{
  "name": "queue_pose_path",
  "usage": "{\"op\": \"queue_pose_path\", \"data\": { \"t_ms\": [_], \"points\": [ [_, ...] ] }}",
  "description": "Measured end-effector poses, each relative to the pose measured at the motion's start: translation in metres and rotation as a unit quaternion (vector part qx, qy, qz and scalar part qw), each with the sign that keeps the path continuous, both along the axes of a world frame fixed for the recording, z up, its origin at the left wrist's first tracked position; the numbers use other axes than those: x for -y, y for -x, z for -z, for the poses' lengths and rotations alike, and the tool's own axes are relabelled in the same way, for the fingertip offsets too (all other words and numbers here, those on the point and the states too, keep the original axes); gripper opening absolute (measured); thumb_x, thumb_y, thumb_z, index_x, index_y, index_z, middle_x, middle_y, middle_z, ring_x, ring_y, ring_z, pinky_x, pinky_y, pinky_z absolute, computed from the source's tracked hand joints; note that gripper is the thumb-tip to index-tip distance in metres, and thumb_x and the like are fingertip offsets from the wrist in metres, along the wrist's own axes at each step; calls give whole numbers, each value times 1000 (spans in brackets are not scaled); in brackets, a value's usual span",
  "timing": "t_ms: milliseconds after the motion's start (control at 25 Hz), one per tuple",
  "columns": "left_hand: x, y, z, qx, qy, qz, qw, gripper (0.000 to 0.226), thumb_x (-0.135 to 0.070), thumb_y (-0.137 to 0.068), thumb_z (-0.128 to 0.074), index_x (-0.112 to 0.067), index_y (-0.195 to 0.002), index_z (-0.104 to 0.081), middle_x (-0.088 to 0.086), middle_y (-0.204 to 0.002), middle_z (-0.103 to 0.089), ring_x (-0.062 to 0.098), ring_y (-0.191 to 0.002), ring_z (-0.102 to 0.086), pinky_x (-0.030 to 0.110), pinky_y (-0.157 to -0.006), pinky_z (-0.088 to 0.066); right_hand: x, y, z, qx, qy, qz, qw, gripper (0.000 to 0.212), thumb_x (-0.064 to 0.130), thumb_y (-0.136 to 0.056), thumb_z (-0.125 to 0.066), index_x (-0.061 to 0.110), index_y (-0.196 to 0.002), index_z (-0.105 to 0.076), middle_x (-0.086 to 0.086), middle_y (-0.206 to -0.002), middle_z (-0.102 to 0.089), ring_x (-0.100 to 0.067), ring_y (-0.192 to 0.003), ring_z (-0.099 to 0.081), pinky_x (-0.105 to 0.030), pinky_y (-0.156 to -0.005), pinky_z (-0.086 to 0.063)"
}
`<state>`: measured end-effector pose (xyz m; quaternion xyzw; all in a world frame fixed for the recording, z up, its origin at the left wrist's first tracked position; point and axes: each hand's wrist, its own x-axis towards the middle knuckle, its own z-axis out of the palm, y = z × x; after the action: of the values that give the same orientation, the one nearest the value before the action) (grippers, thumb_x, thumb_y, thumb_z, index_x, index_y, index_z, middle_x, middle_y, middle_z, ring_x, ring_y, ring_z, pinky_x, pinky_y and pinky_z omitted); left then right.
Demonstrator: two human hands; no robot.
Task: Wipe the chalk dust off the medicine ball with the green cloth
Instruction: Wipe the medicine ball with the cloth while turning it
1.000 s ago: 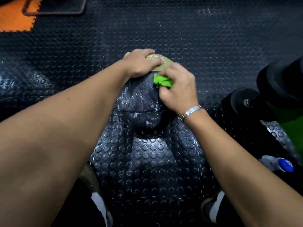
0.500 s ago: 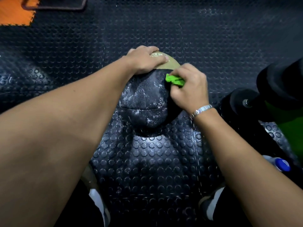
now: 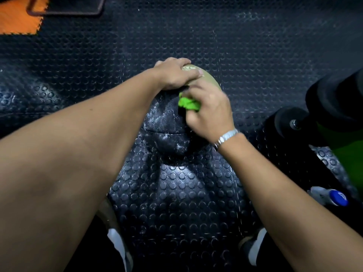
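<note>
A black medicine ball (image 3: 167, 124) with a tan top panel sits on the studded rubber floor in front of me, its near face streaked with white chalk dust. My left hand (image 3: 176, 75) lies flat over the ball's top, fingers spread across the tan panel. My right hand (image 3: 210, 110), with a silver bracelet at the wrist, grips the bunched green cloth (image 3: 188, 104) and presses it against the upper right side of the ball. Most of the cloth is hidden under my fingers.
Black studded rubber mat (image 3: 176, 193) covers the floor. A black and green piece of gym equipment (image 3: 337, 107) stands at the right, with a white bottle with a blue cap (image 3: 330, 197) below it. An orange tile (image 3: 17, 18) lies far left. My shoes (image 3: 117, 244) show at the bottom.
My right hand has slid the green cloth down and leftward across the ball's upper right side, after moving it up half a second before. The left hand stays on top.
</note>
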<state>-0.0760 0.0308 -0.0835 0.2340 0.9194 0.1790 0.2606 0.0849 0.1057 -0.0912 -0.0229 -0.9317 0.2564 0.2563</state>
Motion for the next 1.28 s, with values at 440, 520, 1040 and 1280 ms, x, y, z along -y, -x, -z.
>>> {"op": "queue_pose_path", "data": {
  "t_ms": [440,520,1040,1280],
  "points": [
    [50,16,-1,60,-63,9,996,79,-78,-95,-48,-40,-163,-34,-3,-171,-30,22,-154,-33,34,-120,-23,-9,-42,25,-42,79,55,995,28,-5,-65,-59,4,-86,-75,-7,-89,-68,-23,-81,-64,-32,-73,-53],
    [52,15,5,68,-90,5,994,75,-73,-100,-44,-37,-164,-33,-2,-172,-30,21,-155,-31,29,-113,-21,-16,-31,24,-63,100,95,989,27,-5,-65,-60,4,-85,-75,-7,-89,-69,-22,-80,-64,-33,-71,-53],
    [29,14,-1,51,-74,14,996,71,-72,-101,-44,-35,-162,-38,-3,-169,-35,19,-151,-36,25,-110,-22,17,-49,46,-93,54,33,994,36,-5,-60,-57,-1,-92,-75,-15,-93,-68,-33,-82,-65,-36,-75,-55],
    [19,13,-6,39,-72,20,996,58,-70,-104,-40,-38,-150,-53,-7,-156,-50,14,-129,-49,22,-102,-29,16,-26,38,-122,89,97,984,31,-4,-63,-61,0,-89,-75,-14,-91,-69,-33,-80,-65,-35,-71,-53]
  ]
}}
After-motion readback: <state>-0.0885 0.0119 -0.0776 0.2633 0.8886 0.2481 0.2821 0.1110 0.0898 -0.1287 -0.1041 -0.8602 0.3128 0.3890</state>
